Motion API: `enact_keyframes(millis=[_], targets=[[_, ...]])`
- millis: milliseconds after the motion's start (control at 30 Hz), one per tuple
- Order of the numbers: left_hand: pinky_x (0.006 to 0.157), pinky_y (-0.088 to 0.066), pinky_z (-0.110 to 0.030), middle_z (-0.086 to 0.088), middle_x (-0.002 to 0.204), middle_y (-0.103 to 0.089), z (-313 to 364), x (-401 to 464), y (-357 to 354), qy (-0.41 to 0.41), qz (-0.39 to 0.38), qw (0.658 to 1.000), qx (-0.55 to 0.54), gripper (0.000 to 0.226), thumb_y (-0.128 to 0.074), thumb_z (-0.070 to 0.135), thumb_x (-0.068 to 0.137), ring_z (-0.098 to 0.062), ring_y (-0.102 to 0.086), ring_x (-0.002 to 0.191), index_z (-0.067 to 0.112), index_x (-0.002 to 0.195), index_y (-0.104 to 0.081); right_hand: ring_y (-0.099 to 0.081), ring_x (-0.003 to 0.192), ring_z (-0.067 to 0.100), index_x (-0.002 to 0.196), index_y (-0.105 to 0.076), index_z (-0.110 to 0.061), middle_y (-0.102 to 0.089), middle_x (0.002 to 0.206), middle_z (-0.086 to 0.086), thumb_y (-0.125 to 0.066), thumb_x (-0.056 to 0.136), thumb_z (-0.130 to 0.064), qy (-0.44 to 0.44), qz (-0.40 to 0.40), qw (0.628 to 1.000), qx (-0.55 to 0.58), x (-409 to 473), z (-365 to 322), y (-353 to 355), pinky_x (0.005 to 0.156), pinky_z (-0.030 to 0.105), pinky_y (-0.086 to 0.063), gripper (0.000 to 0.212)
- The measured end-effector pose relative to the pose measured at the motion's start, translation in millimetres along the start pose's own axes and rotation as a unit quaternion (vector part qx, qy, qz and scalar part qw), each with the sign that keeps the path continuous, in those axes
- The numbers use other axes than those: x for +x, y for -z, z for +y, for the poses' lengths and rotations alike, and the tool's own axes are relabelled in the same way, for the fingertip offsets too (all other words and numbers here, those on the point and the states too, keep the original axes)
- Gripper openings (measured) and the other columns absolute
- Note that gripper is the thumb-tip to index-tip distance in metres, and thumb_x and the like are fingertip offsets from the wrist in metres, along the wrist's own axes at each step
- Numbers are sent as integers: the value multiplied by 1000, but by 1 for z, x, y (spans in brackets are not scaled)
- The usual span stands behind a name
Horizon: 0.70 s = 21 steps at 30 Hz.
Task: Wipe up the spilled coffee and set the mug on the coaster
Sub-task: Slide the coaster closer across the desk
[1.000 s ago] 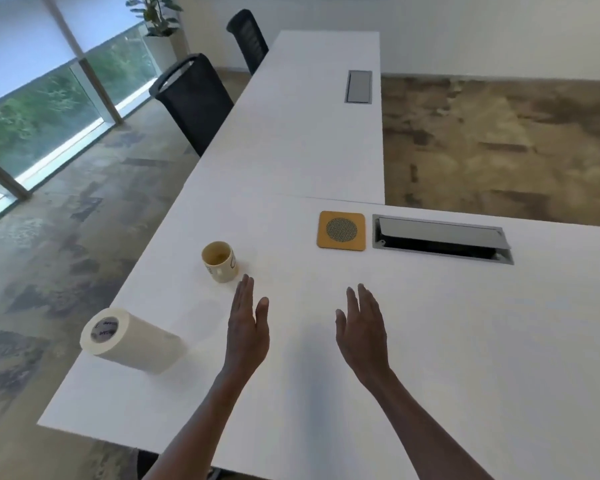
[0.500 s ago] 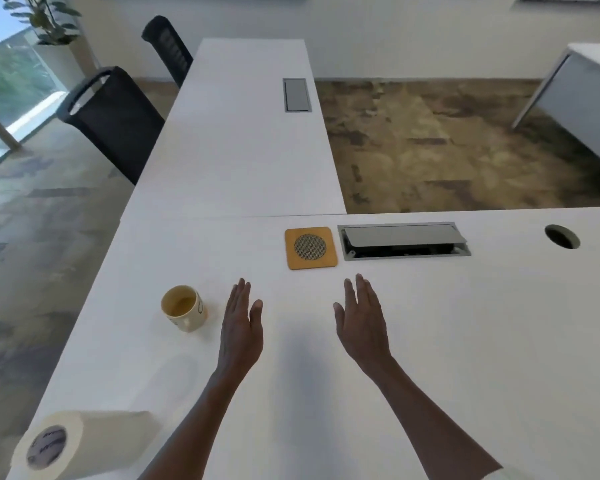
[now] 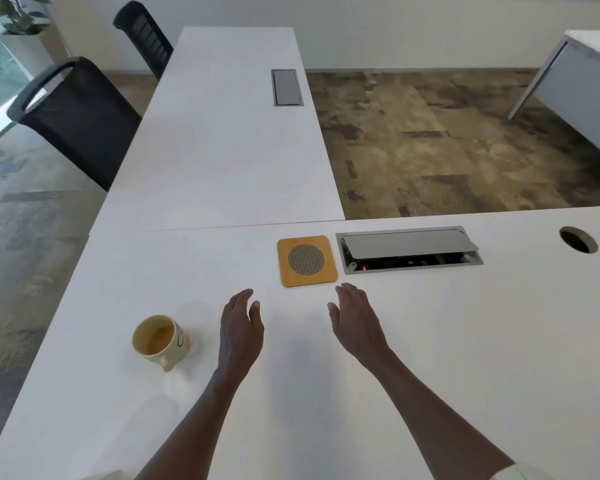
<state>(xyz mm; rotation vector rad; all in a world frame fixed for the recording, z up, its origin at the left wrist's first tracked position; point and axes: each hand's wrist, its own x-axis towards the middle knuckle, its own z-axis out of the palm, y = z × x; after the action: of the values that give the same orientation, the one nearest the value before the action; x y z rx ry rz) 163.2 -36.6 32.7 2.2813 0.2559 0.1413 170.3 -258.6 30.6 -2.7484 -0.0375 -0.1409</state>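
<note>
Hands: your left hand (image 3: pixel 240 329) and right hand (image 3: pixel 355 322) are hovering open, gripping nothing.
Mug (image 3: pixel 160 340): sitting near the table's (image 3: pixel 465 341) left edge, just left of your left hand, the nearer one.
Coaster (image 3: pixel 307 260): lying beyond both hands.

We see a bright, even scene w/ daylight coming from the window (image 3: pixel 0 74) at top left. The white table (image 3: pixel 430 341) shows only soft, pale shadows under the arms and no hard glare. Wide-angle lens bends the edges; the image is slightly soft overall.
</note>
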Motion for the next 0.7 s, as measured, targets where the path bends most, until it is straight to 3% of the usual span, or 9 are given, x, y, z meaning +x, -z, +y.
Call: enact_keyframes(millis=[67,200,400,500,600,700], targets=[[101,-50,-43,-13,125,-67,-2,17,-12,26,9,999,-21,29,-51,11,101,-31,-64,115,3,125,-64,-58,101,35,116,-60,3,-61,108,18,-63,90,-14,-6,-16,1000,12,14,7,-9,80,46,-55,31],[87,-47,-30,-10,106,-73,-4,51,-36,86,-9,996,-36,22,-52,10,99,-28,-67,100,5,110,-70,-52,108,35,121,-57,2,-57,111,19,-57,93,-13,-39,-50,997,38,46,20,-26,89,40,-46,32],[80,-45,-25,-12,120,-69,-1,87,-72,149,-55,984,-75,29,-59,11,97,-24,-67,96,4,125,-64,-49,118,34,118,-56,3,-52,124,22,-56,94,-14,-103,-80,989,74,90,37,-52,95,37,-41,29],[88,-41,-22,-14,129,-66,-3,99,-88,161,-86,982,-56,43,-62,9,95,-25,-65,110,3,138,-55,-45,126,36,119,-55,4,-45,136,29,-57,95,-16,-138,-93,982,83,108,44,-61,97,37,-40,31],[106,-37,-29,-16,137,-60,-5,108,-100,169,-126,977,-19,56,-65,13,94,-28,-54,132,1,145,-46,-49,119,37,118,-55,6,-47,131,28,-58,94,-16,-161,-107,976,98,122,50,-67,94,38,-44,33],[107,-39,-34,-16,142,-52,-5,111,-107,164,-156,974,9,65,-70,19,91,-30,-54,130,2,147,-41,-53,111,37,119,-55,6,-44,131,29,-64,92,-17,-177,-125,969,118,130,55,-73,92,39,-47,37]])
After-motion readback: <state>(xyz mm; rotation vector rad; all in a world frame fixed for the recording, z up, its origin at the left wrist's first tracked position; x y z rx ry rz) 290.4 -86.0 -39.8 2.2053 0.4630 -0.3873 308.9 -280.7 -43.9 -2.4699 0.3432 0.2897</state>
